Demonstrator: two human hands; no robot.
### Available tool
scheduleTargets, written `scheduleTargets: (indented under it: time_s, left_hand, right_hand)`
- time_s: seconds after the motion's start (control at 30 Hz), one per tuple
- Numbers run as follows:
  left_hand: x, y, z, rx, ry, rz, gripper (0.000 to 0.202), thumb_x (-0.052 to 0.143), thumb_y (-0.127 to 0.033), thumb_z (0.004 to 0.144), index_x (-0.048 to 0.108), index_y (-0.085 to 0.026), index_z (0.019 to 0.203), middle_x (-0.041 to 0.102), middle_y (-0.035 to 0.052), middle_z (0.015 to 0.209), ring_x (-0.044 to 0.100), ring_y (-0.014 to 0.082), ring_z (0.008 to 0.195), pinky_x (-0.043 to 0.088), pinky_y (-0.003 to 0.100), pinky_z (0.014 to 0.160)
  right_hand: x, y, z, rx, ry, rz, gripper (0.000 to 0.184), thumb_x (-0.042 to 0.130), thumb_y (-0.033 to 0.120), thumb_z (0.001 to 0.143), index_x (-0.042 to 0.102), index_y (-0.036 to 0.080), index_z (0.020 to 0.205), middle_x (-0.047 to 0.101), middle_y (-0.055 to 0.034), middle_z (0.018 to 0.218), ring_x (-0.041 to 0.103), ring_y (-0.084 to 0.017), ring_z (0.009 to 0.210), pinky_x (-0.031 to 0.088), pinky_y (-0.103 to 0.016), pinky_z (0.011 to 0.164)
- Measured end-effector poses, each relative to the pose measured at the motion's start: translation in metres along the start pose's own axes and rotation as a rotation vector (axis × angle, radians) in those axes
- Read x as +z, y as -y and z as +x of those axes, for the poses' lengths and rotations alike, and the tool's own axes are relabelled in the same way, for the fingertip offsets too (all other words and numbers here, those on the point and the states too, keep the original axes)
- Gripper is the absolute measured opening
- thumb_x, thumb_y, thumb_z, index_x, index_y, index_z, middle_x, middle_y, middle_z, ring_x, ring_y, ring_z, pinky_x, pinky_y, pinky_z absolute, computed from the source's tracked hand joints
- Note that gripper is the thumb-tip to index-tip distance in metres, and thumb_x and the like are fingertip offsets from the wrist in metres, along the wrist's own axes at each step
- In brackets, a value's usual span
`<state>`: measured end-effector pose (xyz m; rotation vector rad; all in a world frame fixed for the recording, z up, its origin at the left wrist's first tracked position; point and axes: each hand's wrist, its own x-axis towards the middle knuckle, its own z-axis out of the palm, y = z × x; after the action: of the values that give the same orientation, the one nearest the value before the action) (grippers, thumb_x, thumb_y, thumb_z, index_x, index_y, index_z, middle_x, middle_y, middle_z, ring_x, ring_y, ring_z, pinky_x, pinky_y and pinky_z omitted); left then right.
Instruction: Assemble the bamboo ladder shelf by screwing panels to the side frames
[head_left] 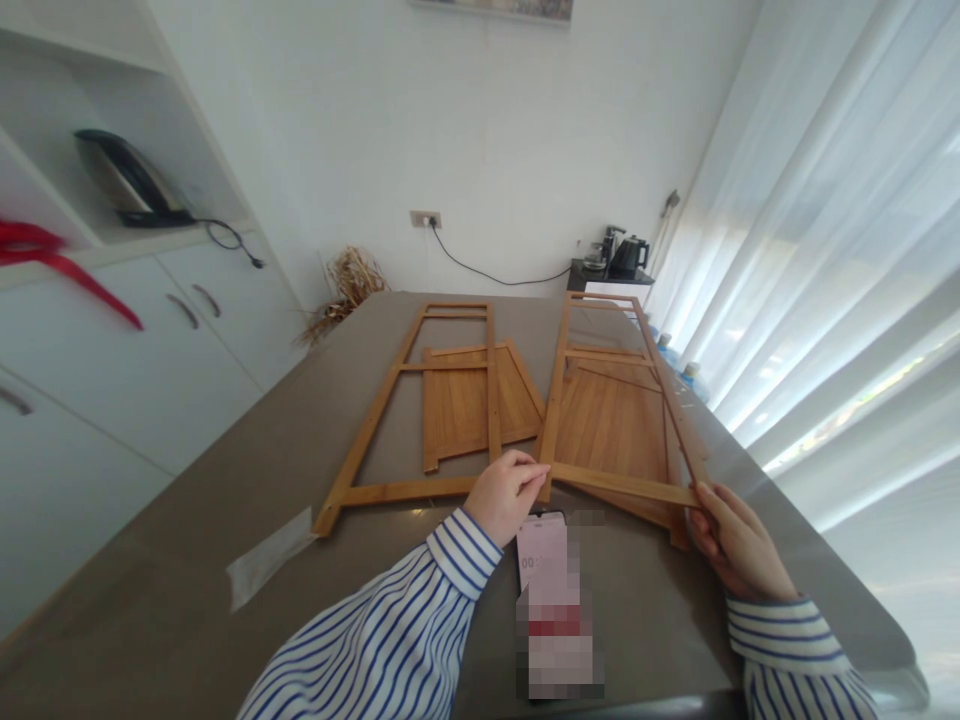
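the right hand [739, 540] clamps its fingers on the near right corner of a ladder-like wooden frame [626, 484], which lies over a slatted panel [611, 415] on the table [645, 630]. the left hand [504, 497] pinches its fingertips together at the frame's near left leg; whether they grip it, i cannot tell. a phone [547, 565] lies just below, between the hands.

"Are the left frame [412, 491] and the right frame [622, 484] both wood?"

"Yes, smooth wood with a soft satin look; the left panel [457, 410] and right panel [611, 420] are wood too, grain showing."

"And the surface [660, 620]?"

"Smooth, with a dull sheen."

"Any cloth?"

"Yes: matt sleeves [375, 640] near, and a thin, sheer curtain [825, 300] on the right."
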<state>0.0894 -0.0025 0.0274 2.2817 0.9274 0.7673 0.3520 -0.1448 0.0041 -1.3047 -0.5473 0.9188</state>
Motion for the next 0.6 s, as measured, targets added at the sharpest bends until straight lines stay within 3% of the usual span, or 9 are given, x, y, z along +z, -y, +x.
scheduleTargets:
  time_s: [0.33, 0.47, 0.6]
  left_hand:
    - [-0.002, 0.0, -0.002, 0.007, 0.017, 0.009, 0.036, 0.048, -0.031, 0.084, 0.06, -0.017, 0.115, 0.064, 0.0075, 0.108, 0.062, 0.0154, 0.088, 0.05, 0.029, 0.082]
    - [0.002, 0.001, -0.002, 0.057, -0.048, 0.17, 0.05, 0.056, -0.038, 0.078, 0.052, -0.013, 0.122, 0.059, 0.0109, 0.118, 0.056, 0.0215, 0.106, 0.045, 0.036, 0.093]
    - [0.004, 0.002, -0.002, 0.093, -0.086, 0.375, 0.044, 0.046, -0.031, 0.087, 0.049, -0.009, 0.124, 0.058, 0.0139, 0.119, 0.055, 0.0228, 0.107, 0.044, 0.036, 0.094]
  right_hand:
    - [0.007, 0.002, -0.001, -0.004, -0.004, 0.038, 0.03, 0.065, 0.043, 0.073, 0.048, 0.02, 0.071, 0.043, 0.0062, 0.05, 0.035, -0.003, 0.036, 0.023, -0.013, 0.03]
    - [0.016, 0.006, -0.003, 0.001, 0.016, 0.048, 0.03, 0.065, 0.044, 0.073, 0.046, 0.02, 0.07, 0.044, 0.0062, 0.05, 0.034, -0.003, 0.036, 0.024, -0.013, 0.03]
    - [0.026, 0.016, -0.002, 0.028, 0.029, 0.031, 0.032, 0.063, 0.046, 0.073, 0.045, 0.02, 0.068, 0.043, 0.0061, 0.048, 0.032, -0.003, 0.033, 0.019, -0.014, 0.028]
